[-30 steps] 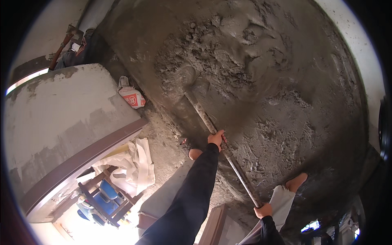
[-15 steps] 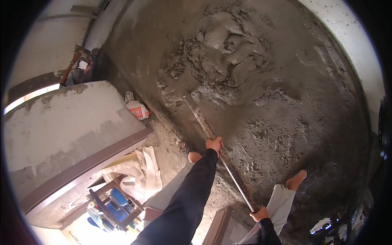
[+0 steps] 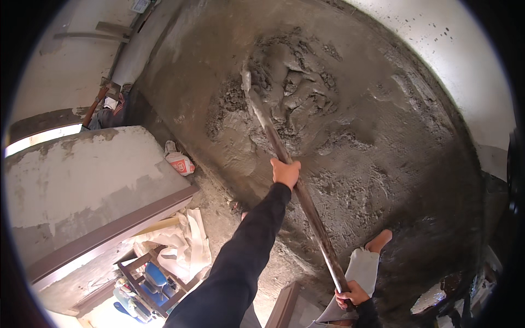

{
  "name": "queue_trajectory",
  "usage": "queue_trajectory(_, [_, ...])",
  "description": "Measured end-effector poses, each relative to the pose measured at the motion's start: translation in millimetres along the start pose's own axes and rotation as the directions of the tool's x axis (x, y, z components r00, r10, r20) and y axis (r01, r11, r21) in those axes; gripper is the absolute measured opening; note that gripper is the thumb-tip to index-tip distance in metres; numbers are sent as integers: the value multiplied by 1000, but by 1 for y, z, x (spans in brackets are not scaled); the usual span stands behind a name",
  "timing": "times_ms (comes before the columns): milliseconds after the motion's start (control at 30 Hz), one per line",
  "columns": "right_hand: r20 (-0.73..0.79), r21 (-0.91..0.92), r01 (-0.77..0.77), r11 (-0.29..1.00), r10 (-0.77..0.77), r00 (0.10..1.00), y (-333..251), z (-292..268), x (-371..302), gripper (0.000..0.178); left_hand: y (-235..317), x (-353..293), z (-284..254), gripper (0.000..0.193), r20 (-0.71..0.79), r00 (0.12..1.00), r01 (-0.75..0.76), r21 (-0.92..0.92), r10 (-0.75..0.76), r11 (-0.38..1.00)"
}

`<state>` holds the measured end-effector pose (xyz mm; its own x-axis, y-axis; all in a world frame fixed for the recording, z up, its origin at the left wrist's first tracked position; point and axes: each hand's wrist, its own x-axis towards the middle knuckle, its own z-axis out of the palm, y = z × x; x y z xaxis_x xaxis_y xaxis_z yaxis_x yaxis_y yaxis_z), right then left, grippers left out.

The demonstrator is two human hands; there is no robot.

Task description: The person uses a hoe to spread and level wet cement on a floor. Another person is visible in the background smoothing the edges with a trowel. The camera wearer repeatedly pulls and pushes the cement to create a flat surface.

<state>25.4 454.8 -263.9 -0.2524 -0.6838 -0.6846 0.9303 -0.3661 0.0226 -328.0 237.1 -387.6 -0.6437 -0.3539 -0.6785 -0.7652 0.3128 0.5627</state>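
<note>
Both hands are wrapped round a long-handled mixing tool, its shaft smeared with mortar. My left hand grips the middle of the shaft. Lower right, my right hand holds the near end. The tool's pale, mortar-coated far end is at the left side of a heap of wet grey mortar; the shape of its head cannot be made out. My bare foot is on the wet mortar, near my right hand.
Wet mortar spreads over the floor to the white wall. A low plastered wall with a brown edge stands left. A red and white bag lies beside it. Lower left are a wooden frame and crumpled sheeting. Another person is far left.
The tool's far end has moved farther out, up along the heap's left side. My left hand has moved forward with the shaft, and the view has shifted slightly.
</note>
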Motion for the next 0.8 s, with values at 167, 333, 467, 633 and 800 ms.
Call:
queue_trajectory(167, [-397,-593,-176,785,-96,913,21,-43,-74,27,-34,-80,-6,28,236,970,149,-378,-60,914])
queue_trajectory(333, [-577,-808,-384,446,-472,666,13,-32,-115,45,-94,-97,-2,9,467,844,528,-640,-264,558])
queue_trajectory(467, [-685,-728,-611,310,-322,653,24,-11,-142,40,-183,-125,39,19,444,750,641,-668,-490,378])
queue_trajectory(633, [-822,-552,-823,135,-250,511,97,-18,-197,46,-240,-188,76,24,533,545,823,-489,-647,290])
queue_trajectory(800, [-853,-514,-842,165,-205,481,105,-15,-149,47,-249,-149,47,28,457,610,773,-523,-647,359])
